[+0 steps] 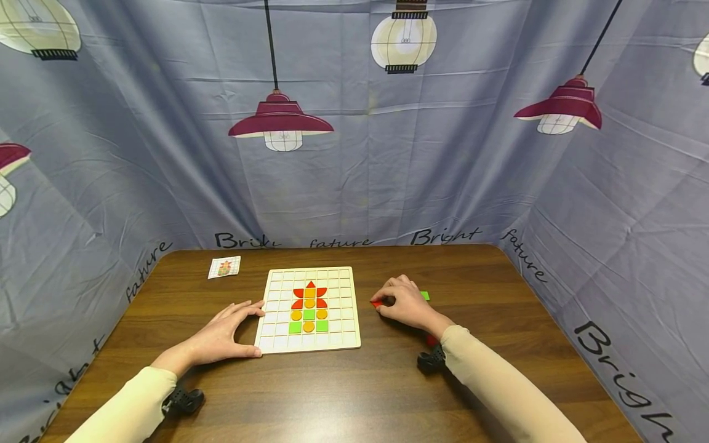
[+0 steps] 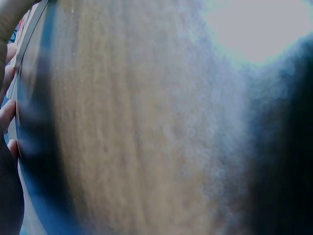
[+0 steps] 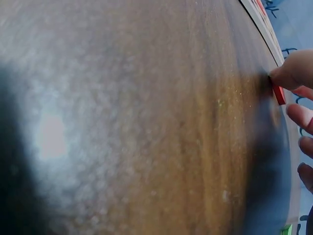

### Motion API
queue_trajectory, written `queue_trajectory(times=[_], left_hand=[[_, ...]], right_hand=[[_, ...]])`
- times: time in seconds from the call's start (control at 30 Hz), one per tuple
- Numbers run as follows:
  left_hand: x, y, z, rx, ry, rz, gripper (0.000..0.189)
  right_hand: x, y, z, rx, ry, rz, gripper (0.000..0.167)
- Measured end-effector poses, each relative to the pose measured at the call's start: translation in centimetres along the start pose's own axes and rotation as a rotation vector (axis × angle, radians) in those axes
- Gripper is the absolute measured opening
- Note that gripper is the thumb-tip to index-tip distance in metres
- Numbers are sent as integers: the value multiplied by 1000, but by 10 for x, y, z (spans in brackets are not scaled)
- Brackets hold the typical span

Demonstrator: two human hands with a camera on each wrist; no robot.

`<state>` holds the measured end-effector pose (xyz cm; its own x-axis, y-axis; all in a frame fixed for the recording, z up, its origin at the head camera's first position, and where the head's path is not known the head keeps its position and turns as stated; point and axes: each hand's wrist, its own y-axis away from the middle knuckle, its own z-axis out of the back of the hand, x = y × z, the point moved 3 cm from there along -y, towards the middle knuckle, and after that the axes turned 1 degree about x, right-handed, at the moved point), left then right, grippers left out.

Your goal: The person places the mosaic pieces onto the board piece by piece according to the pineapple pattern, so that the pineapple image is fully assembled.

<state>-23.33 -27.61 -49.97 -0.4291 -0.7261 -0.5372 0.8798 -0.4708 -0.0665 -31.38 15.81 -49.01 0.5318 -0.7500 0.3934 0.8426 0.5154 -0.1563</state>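
Note:
A square white grid board (image 1: 344,307) lies flat on the table, bearing red, orange, yellow and green pieces arranged in a plant-like figure. My left hand (image 1: 218,338) is at its left side, fingertips touching the edge and the thumb by the near left corner. To the right of the board, my right hand (image 1: 406,304) pinches a small red piece (image 1: 376,303) between thumb and fingers, just over the table. The right wrist view shows that red piece (image 3: 279,94) under the thumb, partly hidden. In the left wrist view, fingers (image 2: 7,115) line the board's edge.
A small card (image 1: 216,268) printed with a similar figure lies at the back left of the brown wooden table (image 1: 310,400). Behind the right hand is a green piece (image 1: 425,295). Another red piece (image 1: 431,340) is partly hidden by the right wrist. A printed curtain (image 1: 343,184) surrounds the table.

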Motion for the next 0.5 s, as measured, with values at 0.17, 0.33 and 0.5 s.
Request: queue_trajectory(times=[0.17, 0.33, 0.5], left_hand=[[0, 0, 0, 1, 2, -1, 78], [1, 0, 0, 0, -4, -1, 78], [1, 0, 0, -4, -7, -11, 78]], right_hand=[[-1, 2, 2, -26, 9, -38, 30], [-2, 3, 2, -48, 57, -81, 34], [-2, 4, 1, -66, 59, -102, 32]])
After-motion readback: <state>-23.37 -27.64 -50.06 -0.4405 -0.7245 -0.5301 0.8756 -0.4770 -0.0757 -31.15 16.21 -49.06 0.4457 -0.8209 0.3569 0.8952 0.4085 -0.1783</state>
